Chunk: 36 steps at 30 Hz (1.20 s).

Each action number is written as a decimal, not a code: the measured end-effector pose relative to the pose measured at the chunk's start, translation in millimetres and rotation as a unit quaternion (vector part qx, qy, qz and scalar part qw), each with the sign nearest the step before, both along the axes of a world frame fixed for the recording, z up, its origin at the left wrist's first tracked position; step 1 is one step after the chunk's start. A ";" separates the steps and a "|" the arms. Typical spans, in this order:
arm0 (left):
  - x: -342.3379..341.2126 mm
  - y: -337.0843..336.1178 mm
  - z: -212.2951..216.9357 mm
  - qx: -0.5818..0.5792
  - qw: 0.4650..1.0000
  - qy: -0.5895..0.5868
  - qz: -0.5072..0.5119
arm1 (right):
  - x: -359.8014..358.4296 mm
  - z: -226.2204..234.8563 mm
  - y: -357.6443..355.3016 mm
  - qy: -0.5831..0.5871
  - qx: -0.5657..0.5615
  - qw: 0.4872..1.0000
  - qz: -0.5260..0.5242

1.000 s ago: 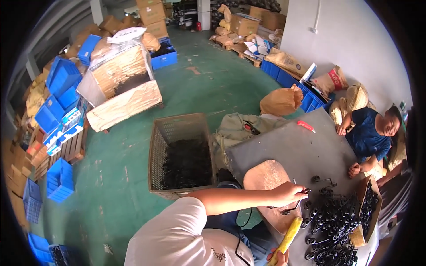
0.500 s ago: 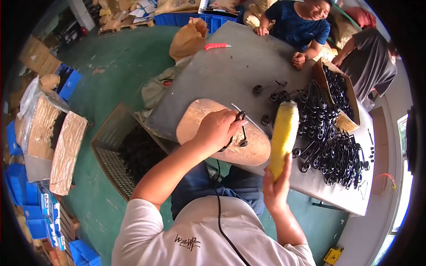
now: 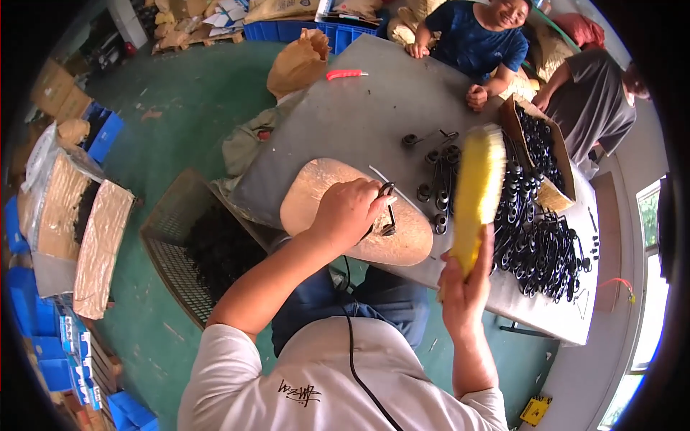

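Note:
My left hand (image 3: 348, 212) is closed on a bent black metal part (image 3: 389, 228), pinching it over a rounded tan board (image 3: 411, 246) that lies at the near edge of the grey table. Part of the black piece is hidden behind my fingers. In my right hand (image 3: 466, 291) is a thick yellow bar (image 3: 480, 179), gripped at its lower end and held up to the right of the board. The bar is smeared by motion, and its exact kind does not show. A thin metal rod (image 3: 388, 181) lies by the board's far edge.
Heaped black bent parts (image 3: 535, 251) cover the table's right side, beside an open carton (image 3: 568, 176) of more. A red utility knife (image 3: 346, 74) lies far off. Two people sit at the far right. A mesh crate (image 3: 167, 251) holding dark parts stands left of my legs.
My right hand has moved the yellow bar to the right and slightly up, away from the board. My left hand keeps its hold on the black part. The whole view has shifted slightly.

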<state>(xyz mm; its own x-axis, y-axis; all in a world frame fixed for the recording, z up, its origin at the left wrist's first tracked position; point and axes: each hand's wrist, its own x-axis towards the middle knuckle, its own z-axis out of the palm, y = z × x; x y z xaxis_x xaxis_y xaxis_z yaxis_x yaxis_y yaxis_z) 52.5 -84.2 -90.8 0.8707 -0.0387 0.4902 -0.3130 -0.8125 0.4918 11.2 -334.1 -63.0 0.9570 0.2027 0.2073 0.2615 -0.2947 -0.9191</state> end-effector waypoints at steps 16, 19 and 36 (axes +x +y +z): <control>6.2 -0.7 -6.7 0.013 1.000 -0.021 0.013 | 10.0 -49.2 11.9 -0.013 -0.131 0.990 0.058; 4.3 -4.7 0.1 0.059 0.998 -0.003 0.025 | 3.5 -3.0 10.2 -0.091 -0.094 0.991 -0.002; -1.9 -9.9 0.9 -0.254 0.964 0.024 -0.080 | 0.2 -95.9 -8.0 0.144 -0.051 0.988 -0.011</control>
<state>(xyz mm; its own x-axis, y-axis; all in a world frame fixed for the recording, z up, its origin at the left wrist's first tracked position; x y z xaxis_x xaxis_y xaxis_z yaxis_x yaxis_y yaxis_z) 50.6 -94.1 -89.9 0.8955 0.0591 0.4412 -0.3821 -0.4063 0.8300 11.5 -342.1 -158.9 0.9777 0.1869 -0.0956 -0.0148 -0.3931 -0.9194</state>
